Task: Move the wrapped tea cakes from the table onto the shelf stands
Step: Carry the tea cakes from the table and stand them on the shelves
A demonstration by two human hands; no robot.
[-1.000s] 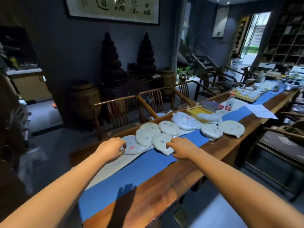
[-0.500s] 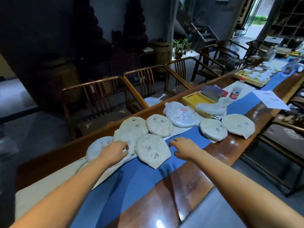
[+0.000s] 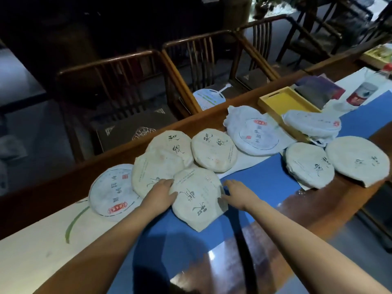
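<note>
The fingers of the left hand (image 3: 161, 193) are lying nearly straight and together against the left rim of the nearest tea cake (image 3: 196, 198), while the fingers of the right hand (image 3: 235, 193) are curling lightly at its right rim, so both hands are bracketing the disc rather than clamping it; whether any fingertip is already tucking under the paper I cannot tell. This two-sided placement is probably preparing a lift from the edges, sparing the loose wrapper. The cake is lying flat on the blue runner (image 3: 261, 181) of the long wooden table (image 3: 318, 211), its far edge overlapping a neighbouring cake (image 3: 154, 170), with a red-stamped cake (image 3: 112, 192) to the left and more cakes trailing towards a yellow tray (image 3: 284, 100). No shelf stand is showing, so the move itself is not yet starting. Compared with half a second ago, the right hand, then resting apart on the runner, is now touching the cake's rim, the left hand is sitting further onto it, and the view is tilting lower and closer.
</note>
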